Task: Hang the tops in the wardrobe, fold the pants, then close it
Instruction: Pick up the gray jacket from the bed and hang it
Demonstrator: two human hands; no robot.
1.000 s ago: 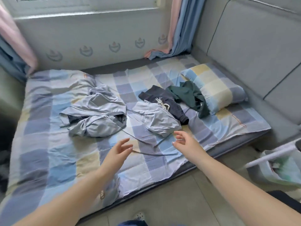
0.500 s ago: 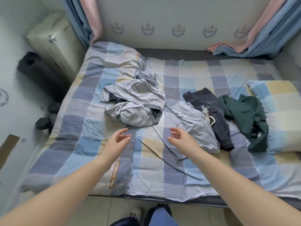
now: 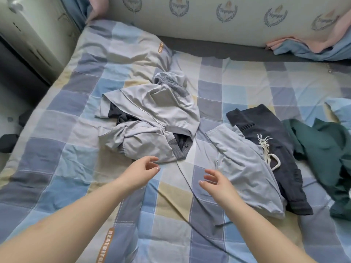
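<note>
A crumpled light grey jacket (image 3: 152, 118) with ribbed cuffs lies in the middle of the checked bed cover (image 3: 57, 168), a dark garment showing inside it. To its right lie a light grey garment (image 3: 247, 168), a dark navy one with a white drawstring (image 3: 273, 141), and a dark green one (image 3: 326, 149). My left hand (image 3: 140, 171) hovers just below the jacket's hem, fingers loosely curled and holding nothing. My right hand (image 3: 216, 185) hovers by the left edge of the light grey garment, fingers relaxed, also holding nothing.
A thin dark cord (image 3: 191, 190) runs across the cover between my hands. A padded wall panel (image 3: 209, 25) closes off the far side, with pink and blue curtain ends (image 3: 311, 48) at the right. A pale appliance (image 3: 32, 33) stands to the left of the bed.
The view has swung left and moved closer to the bed. Both hands have come nearer the grey jacket, the left one almost at its hem. The clothes have not moved.
</note>
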